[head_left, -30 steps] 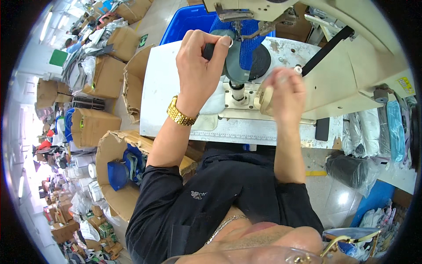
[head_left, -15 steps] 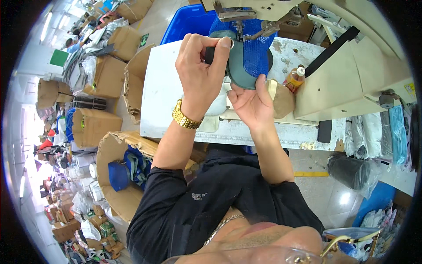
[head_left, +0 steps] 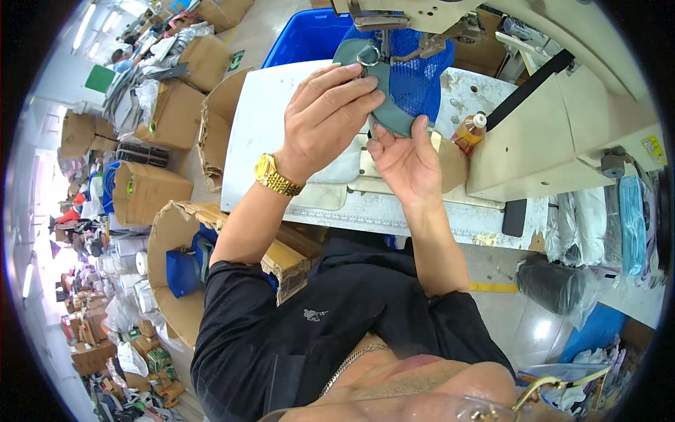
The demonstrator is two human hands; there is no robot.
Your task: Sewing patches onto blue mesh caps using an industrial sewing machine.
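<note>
Looks partway through machine stitching, to judge by the grey-green piece [head_left: 395, 119] lying under the needle [head_left: 385, 48], between both hands and beyond the right one. Appears to have the blue mesh [head_left: 415, 88] already brought against it, with the curved edge nearest the right hand [head_left: 410, 165] probably left to feed. Cannot tell the amount of stitching done, with any seam too fine to make out.

Lays the left hand [head_left: 325, 116] palm down over the piece, fingers straight and side by side; cannot tell about any pinch there, with the thumb hidden. Turns the right hand palm up, lightly pinching the near edge between thumb and curled fingers.

Shows smooth, matte sheet in the piece, cut to a broad curve, and soft, open-holed netting in the mesh, bunched beyond the right thumb. Has a shiny, round metal ring [head_left: 368, 65] just past the left fingertips. Includes a white-capped bottle [head_left: 470, 132] to the right of the right hand, and a scuffed white counter [head_left: 261, 105] left of the left hand.
</note>
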